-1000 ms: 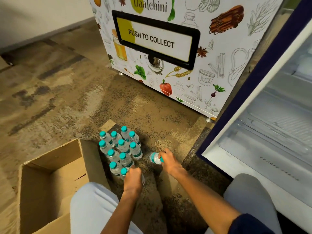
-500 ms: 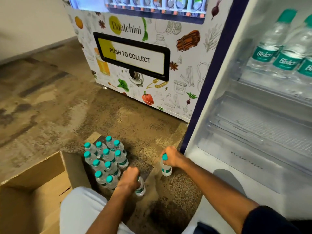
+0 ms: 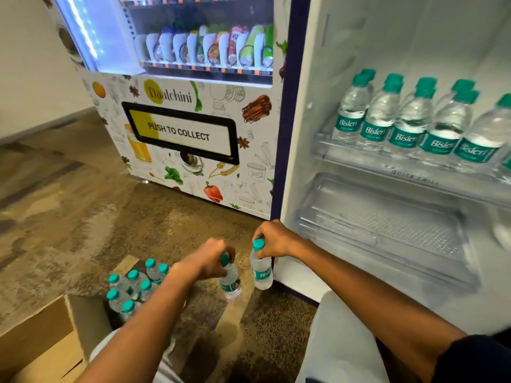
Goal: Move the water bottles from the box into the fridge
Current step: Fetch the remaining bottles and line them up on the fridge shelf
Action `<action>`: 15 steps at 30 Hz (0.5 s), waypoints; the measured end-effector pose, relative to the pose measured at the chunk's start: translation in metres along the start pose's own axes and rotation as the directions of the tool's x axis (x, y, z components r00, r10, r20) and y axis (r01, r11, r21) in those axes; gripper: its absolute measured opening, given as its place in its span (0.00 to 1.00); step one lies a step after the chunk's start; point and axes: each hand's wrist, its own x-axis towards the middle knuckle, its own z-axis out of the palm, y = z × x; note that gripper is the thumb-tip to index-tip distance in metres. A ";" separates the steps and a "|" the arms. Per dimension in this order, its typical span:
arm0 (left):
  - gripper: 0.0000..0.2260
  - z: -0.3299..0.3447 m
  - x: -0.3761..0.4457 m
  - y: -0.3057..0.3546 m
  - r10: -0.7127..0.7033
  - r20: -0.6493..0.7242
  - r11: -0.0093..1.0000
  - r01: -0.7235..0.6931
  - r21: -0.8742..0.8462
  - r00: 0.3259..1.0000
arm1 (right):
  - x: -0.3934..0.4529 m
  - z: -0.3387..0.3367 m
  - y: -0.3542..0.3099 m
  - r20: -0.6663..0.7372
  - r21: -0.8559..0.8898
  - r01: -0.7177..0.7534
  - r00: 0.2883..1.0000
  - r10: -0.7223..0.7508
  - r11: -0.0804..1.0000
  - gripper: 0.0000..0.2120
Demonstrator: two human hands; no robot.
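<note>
Clear plastic water bottles with teal caps are held one in each hand near the foot of an open fridge (image 3: 309, 111). The right hand (image 3: 273, 240) grips the neck of an upright bottle (image 3: 261, 272), fingers curled just under its cap, right beside the fridge's lower front edge. The left hand (image 3: 208, 258) is wrapped around the top of a second bottle (image 3: 231, 281), which hangs slightly tilted just left of the first; the two bottles are close but apart. Whether either bottle touches the floor cannot be told.

Behind the left forearm, a cluster of more bottles (image 3: 132, 288) stands on the mottled brown carpet (image 3: 69, 217), next to an open cardboard box (image 3: 41, 338) at the lower left. What the box holds is not visible from this angle.

Inside the fridge, a row of Bisleri-labelled bottles (image 3: 409, 125) lines the clear shelf (image 3: 359, 161), two deep, above a transparent drawer (image 3: 387, 225). To the fridge's left stands a white vending machine (image 3: 182, 111) marked "Daalchini", with a "PUSH TO COLLECT" flap (image 3: 179, 132) and lit snack packets (image 3: 207, 45) on display. Pale trouser knees (image 3: 340, 341) show at the bottom.
</note>
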 end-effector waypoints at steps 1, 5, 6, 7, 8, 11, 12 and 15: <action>0.11 -0.011 0.002 0.007 0.023 0.000 1.000 -0.023 0.021 1.000 | -0.006 -0.012 -0.003 -0.004 -0.012 0.012 1.000 -0.012 1.000 0.19; 0.10 -0.053 0.006 0.038 0.112 0.023 0.991 -0.113 0.075 0.993 | -0.033 -0.060 -0.010 -0.023 0.017 0.018 1.000 -0.018 1.000 0.16; 0.10 -0.062 0.007 0.046 0.131 0.030 0.988 -0.134 0.079 0.991 | -0.039 -0.070 -0.009 -0.037 0.021 0.014 0.999 -0.013 1.000 0.15; 0.10 -0.070 0.008 0.054 0.150 0.040 0.985 -0.153 0.078 0.988 | -0.046 -0.080 -0.009 -0.052 0.020 0.008 0.999 -0.007 1.000 0.14; 0.10 -0.077 0.009 0.062 0.172 0.051 0.982 -0.175 0.077 0.984 | -0.051 -0.089 -0.009 -0.068 0.028 0.005 0.998 -0.003 1.000 0.13; 0.11 -0.092 0.014 0.086 0.251 0.074 0.964 -0.256 0.068 0.965 | -0.069 -0.118 -0.005 -0.103 0.065 -0.008 0.995 0.014 0.998 0.12; 0.11 -0.098 0.015 0.095 0.273 0.082 0.958 -0.279 0.070 0.958 | -0.075 -0.128 -0.004 -0.106 0.055 -0.010 0.994 0.016 0.998 0.11; 0.11 -0.115 0.019 0.123 0.326 0.079 0.940 -0.332 0.073 0.942 | -0.096 -0.160 0.000 -0.099 0.030 -0.019 0.995 0.022 0.999 0.09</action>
